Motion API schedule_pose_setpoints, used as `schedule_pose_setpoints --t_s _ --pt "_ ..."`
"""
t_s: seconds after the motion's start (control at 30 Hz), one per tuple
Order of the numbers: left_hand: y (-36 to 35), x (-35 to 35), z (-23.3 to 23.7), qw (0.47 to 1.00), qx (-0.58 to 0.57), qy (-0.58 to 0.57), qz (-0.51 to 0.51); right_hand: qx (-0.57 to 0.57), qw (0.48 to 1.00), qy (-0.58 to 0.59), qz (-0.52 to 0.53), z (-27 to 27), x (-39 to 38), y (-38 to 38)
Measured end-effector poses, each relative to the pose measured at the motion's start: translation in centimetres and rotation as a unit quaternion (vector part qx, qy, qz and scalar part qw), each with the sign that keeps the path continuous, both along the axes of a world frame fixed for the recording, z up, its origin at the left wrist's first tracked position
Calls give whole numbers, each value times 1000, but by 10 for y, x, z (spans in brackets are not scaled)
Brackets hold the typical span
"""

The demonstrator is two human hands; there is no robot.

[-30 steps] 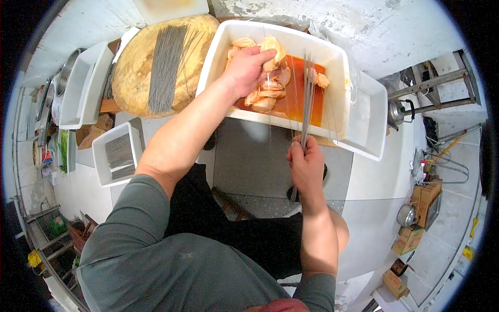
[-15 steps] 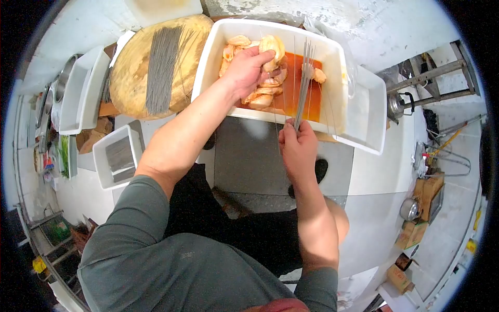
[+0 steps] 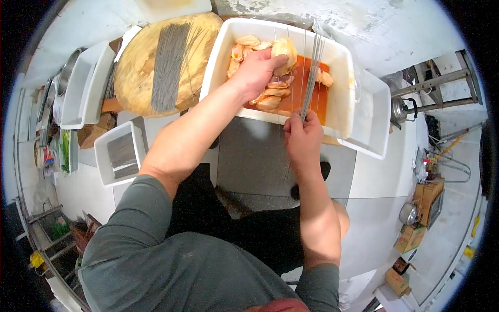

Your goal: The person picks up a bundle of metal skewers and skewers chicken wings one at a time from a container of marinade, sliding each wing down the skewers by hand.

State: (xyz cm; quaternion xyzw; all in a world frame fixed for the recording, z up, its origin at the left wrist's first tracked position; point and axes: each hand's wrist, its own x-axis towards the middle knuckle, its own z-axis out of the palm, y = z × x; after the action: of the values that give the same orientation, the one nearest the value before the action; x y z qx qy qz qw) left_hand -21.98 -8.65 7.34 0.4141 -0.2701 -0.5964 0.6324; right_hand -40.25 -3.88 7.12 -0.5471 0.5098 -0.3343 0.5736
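Left hand inside the white tub, fingers closed around a pale meat piece at the far edge, on top of the heap of other pieces. Orange sauce fills the tub's right half. Right hand at the near rim, clenched on a bundle of skewers pointing up over the sauce. Left of the tub: round block with a skewer pile. Empty-looking tray touches the tub's right side.
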Motion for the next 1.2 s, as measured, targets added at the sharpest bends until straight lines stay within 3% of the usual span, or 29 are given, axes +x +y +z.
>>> schedule_pose_setpoints --t_s 0.27,0.53,0.73,1.03,1.2 --pt "-6 3 -12 999 9 33 -13 20 999 -25 -3 0 9 -7" --pt "4 5 11 998 56 22 24 26 998 -52 0 0 9 -7" --pt "1 7 7 996 50 67 43 -40 998 31 29 -8 6 -7" --pt "-5 1 -1 991 24 72 114 -30 996 61 50 -3 15 3" --pt "-8 8 -5 990 30 93 105 -39 995 56 75 -13 15 6"
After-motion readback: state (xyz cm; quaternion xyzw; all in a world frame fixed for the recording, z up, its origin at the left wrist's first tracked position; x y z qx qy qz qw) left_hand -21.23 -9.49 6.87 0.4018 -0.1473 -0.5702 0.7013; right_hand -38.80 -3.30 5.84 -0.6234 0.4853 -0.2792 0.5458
